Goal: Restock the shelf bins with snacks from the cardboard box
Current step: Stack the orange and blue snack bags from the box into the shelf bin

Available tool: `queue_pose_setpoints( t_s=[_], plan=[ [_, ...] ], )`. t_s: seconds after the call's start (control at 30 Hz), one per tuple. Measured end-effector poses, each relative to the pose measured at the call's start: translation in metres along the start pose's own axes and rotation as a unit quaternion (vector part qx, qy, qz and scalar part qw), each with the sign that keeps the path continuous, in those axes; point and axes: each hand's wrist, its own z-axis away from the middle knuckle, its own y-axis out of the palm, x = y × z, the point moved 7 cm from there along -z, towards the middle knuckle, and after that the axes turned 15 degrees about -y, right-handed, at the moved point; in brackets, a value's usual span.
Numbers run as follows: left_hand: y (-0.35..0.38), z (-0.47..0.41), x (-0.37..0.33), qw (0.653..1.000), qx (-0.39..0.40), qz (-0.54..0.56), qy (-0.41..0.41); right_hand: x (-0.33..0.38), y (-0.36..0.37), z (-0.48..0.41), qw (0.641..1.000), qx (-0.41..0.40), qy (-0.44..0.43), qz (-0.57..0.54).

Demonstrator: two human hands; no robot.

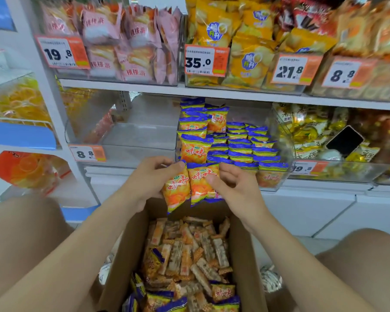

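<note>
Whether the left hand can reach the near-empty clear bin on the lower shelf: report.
Probably yes. The left hand is just right of and below that clear bin, and nothing stands between them. It does pinch an orange snack packet, though, so it is not free.

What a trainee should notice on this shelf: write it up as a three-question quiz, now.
1. True or false: the left hand and right hand both hold orange-and-blue packets above the cardboard box.
2. What lies on the yellow snacks? A) a phone B) scissors C) a cup
3. Fill in: the price tag on the nearly empty bin reads ___.
Key: 1 true; 2 A; 3 8.8
</note>
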Motion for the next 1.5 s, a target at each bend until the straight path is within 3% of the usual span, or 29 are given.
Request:
queue_pose_setpoints(
  t_s=[0.13,0.3,0.47,0.6,0.7,0.9,1.27,1.5],
  plan=[
    [0.007,0.011,-0.016,0.999,0.038,0.036,0.004,0.013,-0.006,-0.003,0.999,-0.032,-0.022,0.022],
    [0.016,0.020,-0.047,0.989,0.118,0.008,0.090,0.025,-0.025,-0.019,0.989,-0.088,-0.035,0.111],
    [0.014,0.004,-0.058,0.995,0.023,0.026,0.097,0.020,-0.050,-0.046,0.989,-0.149,0.022,0.010],
    [0.018,-0.009,-0.070,0.980,-0.066,-0.057,0.180,-0.003,-0.080,-0.085,0.974,-0.218,0.055,0.007],
    [0.024,-0.015,-0.075,0.967,-0.083,-0.125,0.205,-0.008,-0.091,-0.117,0.977,-0.181,0.029,0.112],
    [0.025,-0.026,-0.091,0.963,-0.081,-0.131,0.221,-0.021,-0.096,-0.167,0.958,-0.082,-0.023,0.275],
    [0.022,-0.043,-0.092,0.964,-0.066,-0.136,0.218,-0.062,-0.051,-0.215,0.937,0.010,-0.011,0.350],
    [0.022,-0.049,-0.088,0.968,-0.050,-0.135,0.206,-0.060,-0.055,-0.207,0.942,-0.004,-0.005,0.335]
  ],
)
